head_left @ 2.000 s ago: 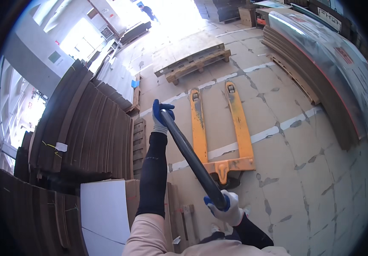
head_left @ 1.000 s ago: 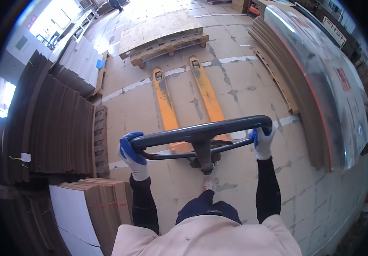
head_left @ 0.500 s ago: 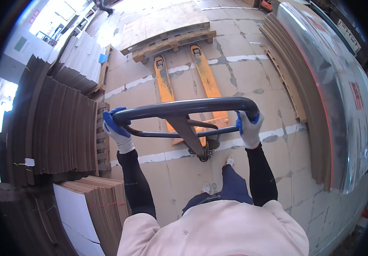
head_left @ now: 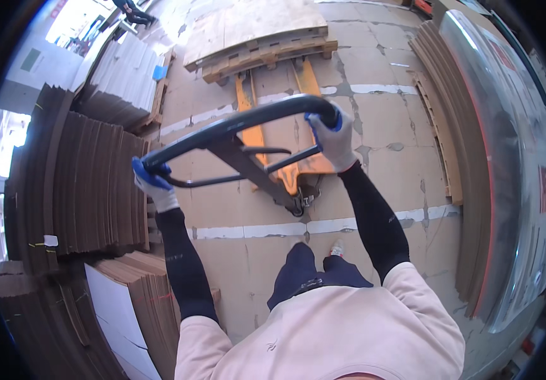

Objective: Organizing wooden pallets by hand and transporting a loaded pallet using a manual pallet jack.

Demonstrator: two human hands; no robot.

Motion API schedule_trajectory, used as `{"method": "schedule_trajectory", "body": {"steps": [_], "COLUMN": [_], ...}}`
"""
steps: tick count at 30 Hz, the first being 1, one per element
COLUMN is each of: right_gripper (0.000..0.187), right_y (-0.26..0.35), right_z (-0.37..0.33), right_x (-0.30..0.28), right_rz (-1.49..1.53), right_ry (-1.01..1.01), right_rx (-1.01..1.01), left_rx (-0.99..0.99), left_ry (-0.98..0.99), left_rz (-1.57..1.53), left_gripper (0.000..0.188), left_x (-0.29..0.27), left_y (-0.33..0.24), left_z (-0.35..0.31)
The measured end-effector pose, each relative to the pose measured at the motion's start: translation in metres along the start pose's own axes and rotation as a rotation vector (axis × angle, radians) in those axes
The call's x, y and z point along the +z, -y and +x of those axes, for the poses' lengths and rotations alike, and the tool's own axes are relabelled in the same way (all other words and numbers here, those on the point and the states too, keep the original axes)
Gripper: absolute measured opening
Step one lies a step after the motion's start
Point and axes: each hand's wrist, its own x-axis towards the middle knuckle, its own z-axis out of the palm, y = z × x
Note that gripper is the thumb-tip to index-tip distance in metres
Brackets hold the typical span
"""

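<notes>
Both hands wear white gloves with blue palms and grip the black loop handle (head_left: 235, 121) of a pallet jack. My left hand (head_left: 154, 177) is closed round the handle's left corner. Round its right corner is my right hand (head_left: 333, 136), also closed and farther forward than the left. The handle tilts up to the right, with a small lever inside the loop. Ahead, the orange forks (head_left: 252, 104) point away from me, and their tips are hidden under a wooden pallet (head_left: 273, 52). A pale board (head_left: 254, 24) lies on that pallet.
Tall cardboard stacks (head_left: 95, 183) line the left, with a white-faced stack (head_left: 118, 320) close by my left side. On the right stands a long cardboard stack (head_left: 456, 145) beside plastic-wrapped goods (head_left: 507, 171). A person (head_left: 135, 12) is at the far left, partly cut off.
The handle has swung left and forward, its right side now higher, both hands moving with it. The fork tips have gone in under the pallet. My feet have stepped forward.
</notes>
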Motion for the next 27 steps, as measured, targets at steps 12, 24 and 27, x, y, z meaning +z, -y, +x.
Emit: {"method": "schedule_trajectory", "body": {"steps": [12, 24, 27], "right_gripper": [0.016, 0.017, 0.02], "right_y": [-0.1, -0.162, -0.18], "right_z": [0.157, 0.325, 0.362], "right_x": [0.016, 0.059, 0.073], "right_rz": [-0.005, -0.078, -0.066], "right_ry": [-0.095, -0.086, -0.057], "right_rx": [0.151, 0.251, 0.271], "left_rx": [0.058, -0.023, -0.057], "left_ry": [0.042, 0.137, 0.116], "left_rz": [-0.147, -0.129, -0.143], "left_gripper": [0.049, 0.046, 0.046], "left_x": [0.104, 0.185, 0.2], "left_y": [0.074, 0.133, 0.147], "left_z": [0.151, 0.296, 0.331]}}
